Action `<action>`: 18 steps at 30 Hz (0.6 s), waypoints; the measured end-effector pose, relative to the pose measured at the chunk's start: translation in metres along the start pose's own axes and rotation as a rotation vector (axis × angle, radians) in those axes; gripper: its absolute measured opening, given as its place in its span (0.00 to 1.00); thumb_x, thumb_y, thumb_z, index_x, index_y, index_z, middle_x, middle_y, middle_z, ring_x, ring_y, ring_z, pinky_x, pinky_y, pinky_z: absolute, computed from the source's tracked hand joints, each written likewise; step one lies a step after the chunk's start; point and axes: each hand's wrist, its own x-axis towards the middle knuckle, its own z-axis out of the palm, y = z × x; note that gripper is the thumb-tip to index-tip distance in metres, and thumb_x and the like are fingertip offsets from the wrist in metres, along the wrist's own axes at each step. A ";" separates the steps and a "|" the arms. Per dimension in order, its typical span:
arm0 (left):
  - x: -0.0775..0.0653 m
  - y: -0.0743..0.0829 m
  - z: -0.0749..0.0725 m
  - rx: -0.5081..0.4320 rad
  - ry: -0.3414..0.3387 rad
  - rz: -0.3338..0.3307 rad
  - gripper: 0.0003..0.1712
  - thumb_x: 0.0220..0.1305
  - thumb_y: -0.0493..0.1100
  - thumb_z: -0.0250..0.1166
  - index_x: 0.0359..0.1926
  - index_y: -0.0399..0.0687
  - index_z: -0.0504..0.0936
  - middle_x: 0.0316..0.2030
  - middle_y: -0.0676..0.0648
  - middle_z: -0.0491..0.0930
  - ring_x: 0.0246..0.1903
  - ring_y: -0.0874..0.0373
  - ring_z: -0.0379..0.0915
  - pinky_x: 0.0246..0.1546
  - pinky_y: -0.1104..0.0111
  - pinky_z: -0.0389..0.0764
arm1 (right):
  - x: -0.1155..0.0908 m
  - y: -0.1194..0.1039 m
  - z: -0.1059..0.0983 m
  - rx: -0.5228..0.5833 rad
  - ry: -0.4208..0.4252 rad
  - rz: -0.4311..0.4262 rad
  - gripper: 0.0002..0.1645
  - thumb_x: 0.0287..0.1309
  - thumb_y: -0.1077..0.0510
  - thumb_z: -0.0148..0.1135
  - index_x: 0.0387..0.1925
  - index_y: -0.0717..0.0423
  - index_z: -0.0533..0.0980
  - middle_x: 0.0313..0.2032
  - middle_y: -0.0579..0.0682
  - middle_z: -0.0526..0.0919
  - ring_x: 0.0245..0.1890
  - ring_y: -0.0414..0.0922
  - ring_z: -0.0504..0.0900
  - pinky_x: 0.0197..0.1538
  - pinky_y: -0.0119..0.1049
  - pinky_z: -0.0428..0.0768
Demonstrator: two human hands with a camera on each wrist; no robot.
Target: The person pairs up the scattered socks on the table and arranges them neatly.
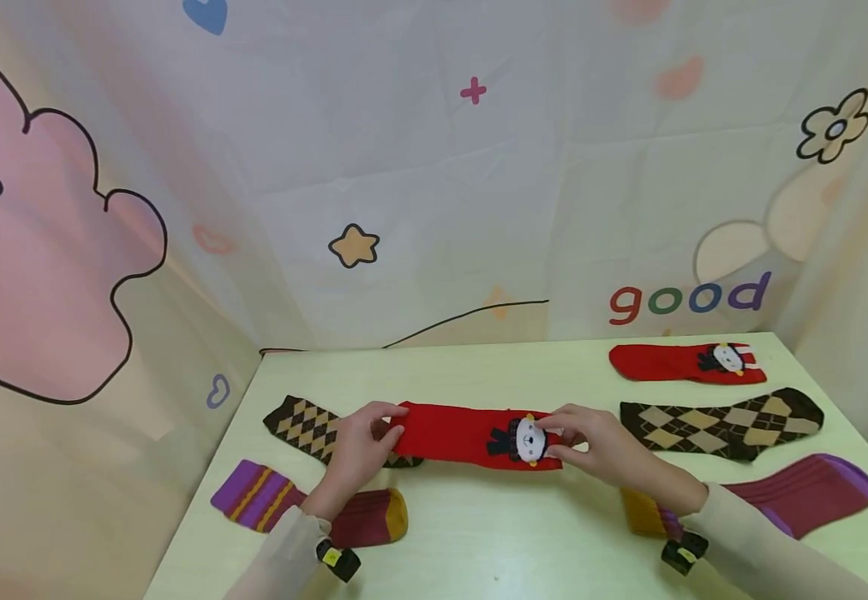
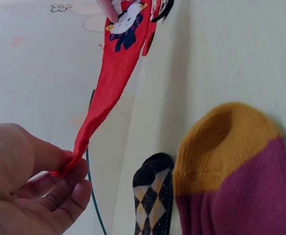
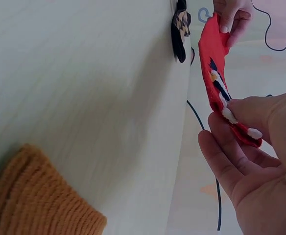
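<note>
A red sock [image 1: 449,433] with a white animal face and dark scarf is stretched between both hands above the table. My left hand [image 1: 362,442] pinches its plain end between thumb and fingers. At the patterned end, my right hand [image 1: 599,442] pinches the sock near the animal face. In the left wrist view, the red sock [image 2: 111,83] slants up from the left fingers. Below the left hand lie a brown-and-tan argyle sock [image 1: 302,425], partly covered, and a purple sock with mustard toe [image 1: 366,517], crossed by the left arm.
On the right side of the table [image 1: 509,542] lie another red sock [image 1: 659,363], an argyle sock [image 1: 711,427] and a purple-and-mustard sock [image 1: 816,496], partly behind the right forearm. A printed curtain [image 1: 419,167] hangs at the back.
</note>
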 end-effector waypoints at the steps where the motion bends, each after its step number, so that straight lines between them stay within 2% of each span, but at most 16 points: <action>1: -0.001 0.001 0.000 -0.004 -0.006 -0.001 0.16 0.63 0.31 0.71 0.52 0.45 0.88 0.49 0.46 0.86 0.33 0.56 0.79 0.33 0.72 0.83 | -0.002 -0.001 -0.001 -0.001 -0.002 0.007 0.21 0.57 0.66 0.74 0.53 0.60 0.83 0.44 0.51 0.85 0.32 0.33 0.81 0.35 0.29 0.84; 9: -0.008 0.004 0.008 0.010 -0.011 0.025 0.17 0.61 0.30 0.73 0.50 0.47 0.88 0.47 0.49 0.86 0.32 0.59 0.77 0.36 0.71 0.83 | -0.014 -0.002 -0.005 -0.015 -0.033 0.074 0.21 0.58 0.65 0.74 0.54 0.58 0.83 0.44 0.50 0.85 0.32 0.32 0.80 0.37 0.28 0.84; 18: -0.018 0.004 0.018 0.002 -0.099 0.007 0.16 0.63 0.31 0.71 0.52 0.47 0.88 0.49 0.47 0.85 0.32 0.59 0.78 0.31 0.73 0.82 | -0.031 -0.001 -0.006 0.021 -0.058 0.077 0.22 0.59 0.64 0.73 0.56 0.57 0.82 0.45 0.49 0.85 0.33 0.32 0.79 0.39 0.33 0.85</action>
